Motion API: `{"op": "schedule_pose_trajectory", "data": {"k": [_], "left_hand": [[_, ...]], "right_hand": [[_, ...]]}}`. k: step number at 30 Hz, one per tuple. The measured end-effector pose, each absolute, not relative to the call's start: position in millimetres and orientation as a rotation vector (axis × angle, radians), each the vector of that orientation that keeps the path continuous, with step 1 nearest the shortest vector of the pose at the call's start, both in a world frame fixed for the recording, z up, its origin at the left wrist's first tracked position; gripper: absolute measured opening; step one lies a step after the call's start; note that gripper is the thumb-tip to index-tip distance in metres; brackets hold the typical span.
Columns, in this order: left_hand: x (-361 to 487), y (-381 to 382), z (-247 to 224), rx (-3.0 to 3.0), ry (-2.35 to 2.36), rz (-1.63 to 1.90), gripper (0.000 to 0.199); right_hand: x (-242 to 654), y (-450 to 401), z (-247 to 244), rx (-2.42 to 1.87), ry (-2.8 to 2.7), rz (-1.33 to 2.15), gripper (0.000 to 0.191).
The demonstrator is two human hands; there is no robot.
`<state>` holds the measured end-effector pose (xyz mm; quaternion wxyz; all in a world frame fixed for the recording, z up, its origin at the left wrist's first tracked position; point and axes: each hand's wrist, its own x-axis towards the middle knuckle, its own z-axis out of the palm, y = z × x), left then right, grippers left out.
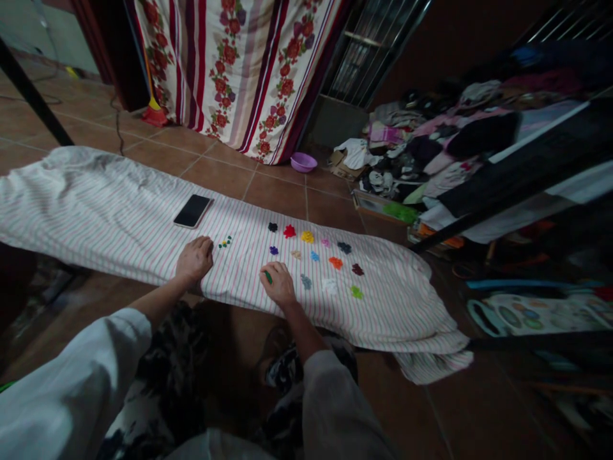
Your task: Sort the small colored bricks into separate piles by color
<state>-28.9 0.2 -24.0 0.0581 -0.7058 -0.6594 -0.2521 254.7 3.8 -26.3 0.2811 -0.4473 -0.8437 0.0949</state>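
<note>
My right hand (281,285) is closed, palm partly turned up, and small green pieces (268,277) show between its curled fingers. My left hand (195,259) rests on the striped cloth (119,220) with its fingers curled in; whatever may be in them is hidden. Just right of its fingertips lies a little cluster of dark green and yellow pieces (225,242). Beyond and right of my right hand, small pieces are sorted by colour into several piles, among them black (272,227), red (289,231), yellow (307,237), grey (305,281) and white (329,285). They are too small to name.
A phone (193,211) lies on the cloth beyond my left hand. Behind stand a flowered curtain (239,76) and a purple basin (303,162) on the tiled floor. Heaped clothes (431,140) and a dark metal bar (507,182) are at the right.
</note>
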Motion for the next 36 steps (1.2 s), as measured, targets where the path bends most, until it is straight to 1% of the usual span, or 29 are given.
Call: {"op": "schedule_pose_trajectory", "data": {"k": [7,13,19,21,23,25,28,31,36], "left_hand": [[-27.0,0.1,-20.2,-2.143,-2.028,-0.780,0.029],[-27.6,-0.2,-16.9,-2.173,-2.038,-0.745,0.031],[-28.8,-0.5,-17.0,-2.189,-2.069,-0.745,0.032],[-29.6,-0.6,-17.8,-2.188,-2.075,-0.755,0.032],[-30.7,-0.6,-18.8,-2.182,-2.076,-0.756,0.032],[-31.6,-0.6,-19.2,-2.183,-2.075,-0.750,0.032],[-31.8,-0.8,-18.2,-2.189,-2.083,-0.748,0.031],[-31.4,-1.2,-16.7,-2.196,-2.096,-0.762,0.031],[-32.2,-1.0,-17.5,-2.190,-2.097,-0.774,0.032]], "right_hand": [[259.5,1.7,-21.6,-1.157,-2.195,0.398,0.015],[262.2,11.5,-27.5,-1.176,-2.046,0.551,0.024],[270.5,18.1,-27.8,-1.180,-1.854,0.809,0.030],[275.6,10.8,-26.6,-1.270,-1.807,0.774,0.038],[281.6,-1.1,-26.8,-1.369,-1.809,0.650,0.050],[286.9,-14.7,-29.1,-1.433,-1.857,0.545,0.056],[290.2,-30.4,-34.7,-1.472,-1.928,0.460,0.057],[287.5,-34.3,-39.0,-1.476,-1.955,0.413,0.053],[281.2,-24.3,-38.0,-1.484,-1.882,0.540,0.047]]}}
